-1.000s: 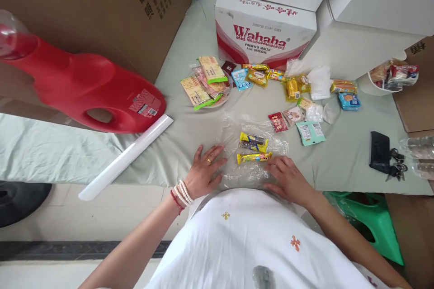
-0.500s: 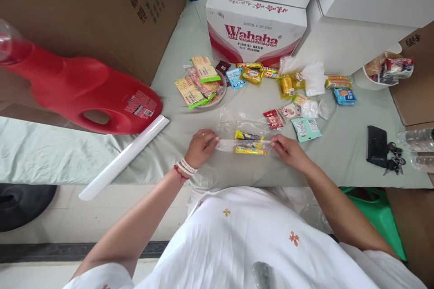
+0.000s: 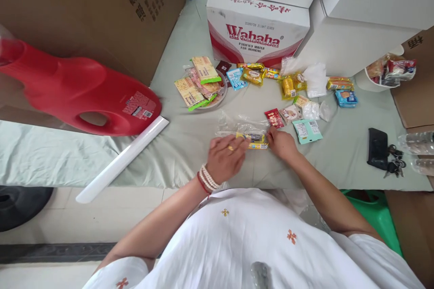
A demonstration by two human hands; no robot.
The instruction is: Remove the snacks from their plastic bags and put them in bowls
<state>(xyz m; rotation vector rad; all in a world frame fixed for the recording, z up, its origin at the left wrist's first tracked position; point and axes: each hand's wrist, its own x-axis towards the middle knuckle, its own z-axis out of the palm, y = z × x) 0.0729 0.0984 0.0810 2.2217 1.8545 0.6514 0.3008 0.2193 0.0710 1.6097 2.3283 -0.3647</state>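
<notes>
Yellow-wrapped snack packs lie at the table's front, partly covered by a clear plastic bag that spreads out behind them. My left hand rests over the left end of these packs, fingers stretched out and lying flat, hiding part of them. At their right end, my right hand pinches the edge of the plastic between thumb and fingers. Just behind my right hand are a red sachet, a beige sachet and a mint-green packet.
A round tray piled with cracker packs stands behind left. Farther back are a Wahaha carton and more yellow snacks. A red jug and white roll lie left; a black case with keys and a white tub sit right.
My left hand has moved right from the plastic's left edge onto the packs, its fingers now flat. My right hand has shifted slightly inward and up, still pinching the plastic's right edge.
</notes>
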